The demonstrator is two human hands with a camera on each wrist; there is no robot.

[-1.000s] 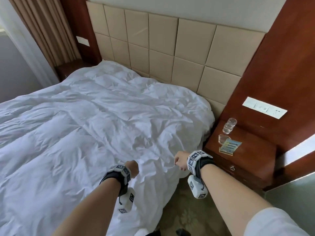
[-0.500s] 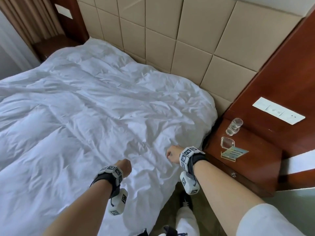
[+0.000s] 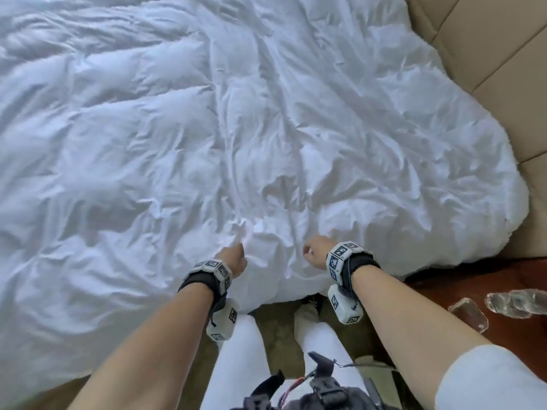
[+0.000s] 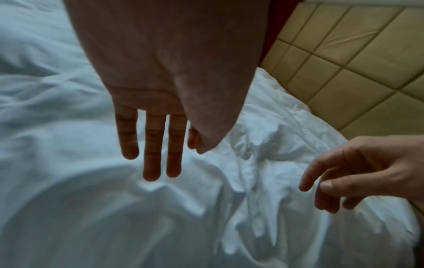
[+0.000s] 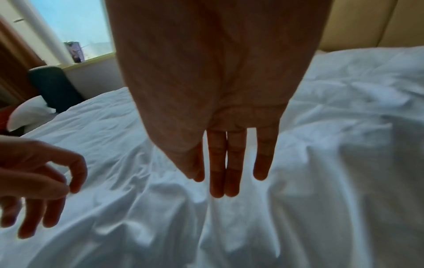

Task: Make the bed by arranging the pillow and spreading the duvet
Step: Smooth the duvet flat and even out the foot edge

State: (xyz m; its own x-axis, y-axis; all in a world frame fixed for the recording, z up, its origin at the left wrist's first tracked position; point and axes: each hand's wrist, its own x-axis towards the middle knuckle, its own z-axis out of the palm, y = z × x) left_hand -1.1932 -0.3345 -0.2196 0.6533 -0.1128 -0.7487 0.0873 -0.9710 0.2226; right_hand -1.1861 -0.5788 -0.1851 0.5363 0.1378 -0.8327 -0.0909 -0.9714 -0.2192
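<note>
The duvet (image 3: 177,137) is white, puffy and heavily creased, and is spread over nearly the whole bed. Its near edge is draped over the bedside down toward the floor (image 3: 275,324), just in front of the person's legs (image 3: 242,350). Its rounded top corner (image 3: 488,202) is bunched against the headboard (image 3: 488,69) and hangs close to the nightstand (image 3: 479,288). A white pillow (image 5: 30,112) is seen across the bed, off the far side, beside a dark chair (image 5: 55,87).

The left hand (image 3: 232,257) is held just above the near edge, palm down. Its fingers (image 4: 151,154) are extended and slightly parted, and nothing is gripped. The right hand (image 3: 316,251) is held beside it, well short of the corner. Its fingers (image 5: 226,163) are straight, the middle ones together and the little finger set apart; nothing is gripped. Whether cloth is touched by either hand cannot be told.

Open room is left between the hands. A narrow strip of floor is left between bed and nightstand, where glasses (image 3: 515,303) are seen, blurred.
</note>
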